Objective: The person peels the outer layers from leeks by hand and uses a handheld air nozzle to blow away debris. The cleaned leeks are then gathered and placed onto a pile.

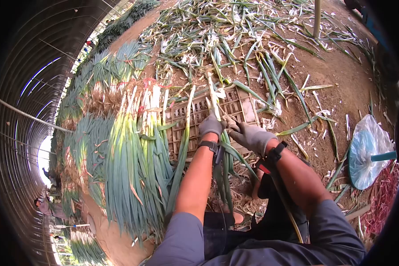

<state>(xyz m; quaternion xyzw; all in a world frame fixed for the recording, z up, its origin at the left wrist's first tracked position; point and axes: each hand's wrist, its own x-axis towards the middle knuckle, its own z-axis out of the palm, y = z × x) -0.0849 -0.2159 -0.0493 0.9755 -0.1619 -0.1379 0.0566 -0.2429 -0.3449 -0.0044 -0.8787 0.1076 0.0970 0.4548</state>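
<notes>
My left hand (212, 125), in a grey glove, is wrapped round a long green onion (212, 95). The pale root end points away from me, and green leaves hang below my hands. Close beside it, my right hand (252, 138), also gloved, has its fingers closed and bent in against the stalk; what they pinch is too small to make out. Under both hands lies an upturned beige plastic crate (248, 110) with a grid of openings. Another green onion (189, 116) rests across its left part. A pile of green onions (135, 164) lies left of the crate, white ends away from me.
Bundled green onions (82, 146) stand in rows farther left. Stripped leaves (199, 33) litter the soil ahead and to the right. A pole (317, 20) rises at the back. At right are a clear plastic bag (371, 150) over something blue and red strings (383, 199). Another person (51, 207) is far left.
</notes>
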